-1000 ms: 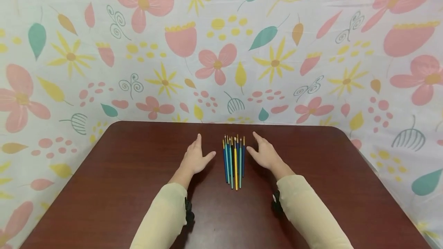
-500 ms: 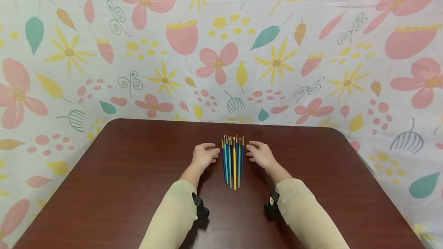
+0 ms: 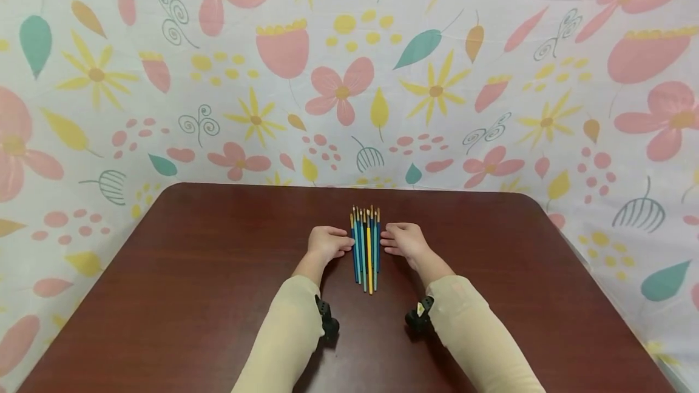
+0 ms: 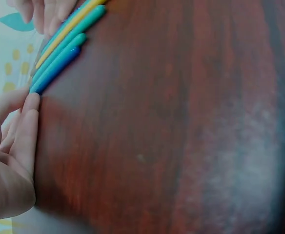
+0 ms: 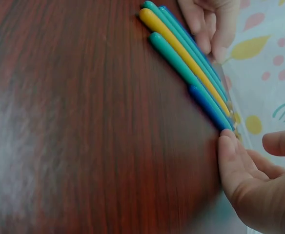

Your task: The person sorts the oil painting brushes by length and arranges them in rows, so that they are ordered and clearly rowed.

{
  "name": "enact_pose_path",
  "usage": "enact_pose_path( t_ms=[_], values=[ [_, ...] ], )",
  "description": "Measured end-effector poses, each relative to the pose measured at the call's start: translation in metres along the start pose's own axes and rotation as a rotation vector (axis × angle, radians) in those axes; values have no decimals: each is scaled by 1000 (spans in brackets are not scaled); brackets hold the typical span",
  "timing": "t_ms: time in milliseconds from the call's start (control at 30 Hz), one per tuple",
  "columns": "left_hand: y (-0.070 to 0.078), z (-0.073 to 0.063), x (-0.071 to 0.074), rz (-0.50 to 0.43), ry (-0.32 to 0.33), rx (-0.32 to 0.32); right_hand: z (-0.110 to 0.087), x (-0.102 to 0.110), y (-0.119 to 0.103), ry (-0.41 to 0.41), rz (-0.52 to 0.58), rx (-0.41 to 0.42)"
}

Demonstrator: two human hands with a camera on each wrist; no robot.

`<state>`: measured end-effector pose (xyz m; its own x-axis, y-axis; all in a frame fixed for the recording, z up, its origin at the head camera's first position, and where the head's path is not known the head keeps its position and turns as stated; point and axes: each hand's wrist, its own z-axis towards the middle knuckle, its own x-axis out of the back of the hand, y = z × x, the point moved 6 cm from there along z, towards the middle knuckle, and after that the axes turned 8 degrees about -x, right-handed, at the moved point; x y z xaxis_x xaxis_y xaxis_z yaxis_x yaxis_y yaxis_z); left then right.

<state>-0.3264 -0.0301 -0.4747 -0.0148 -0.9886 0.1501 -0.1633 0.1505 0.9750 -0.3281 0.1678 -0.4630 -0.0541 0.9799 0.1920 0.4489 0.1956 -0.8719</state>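
Left hand (image 3: 326, 241) and right hand (image 3: 405, 239) have loosely extended fingers, touching the paintbrushes (image 3: 369, 253) from left and right. These paintbrushes lie close together on the tabletop (image 3: 207, 296), their bristles (image 3: 372, 210) toward the far side.

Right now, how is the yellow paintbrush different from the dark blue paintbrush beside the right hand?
The yellow paintbrush lies inside the bunch, while the dark blue paintbrush is on its right edge. The yellow paintbrush's handle end comes closer to the person than the dark blue paintbrush's. The right hand seems to touch the dark blue paintbrush, but not the yellow paintbrush. Both lie on the table, bristles pointing away from the person.
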Motion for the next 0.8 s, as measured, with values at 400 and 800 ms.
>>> enact_pose_path(
  t_ms=[400,800],
  values=[
    [6,3,8,172,65,-66,7,-9,-2,8,79,-59],
    [0,0,1,175,71,-106,9,-6,-1,119,-36,-43]
  ],
)
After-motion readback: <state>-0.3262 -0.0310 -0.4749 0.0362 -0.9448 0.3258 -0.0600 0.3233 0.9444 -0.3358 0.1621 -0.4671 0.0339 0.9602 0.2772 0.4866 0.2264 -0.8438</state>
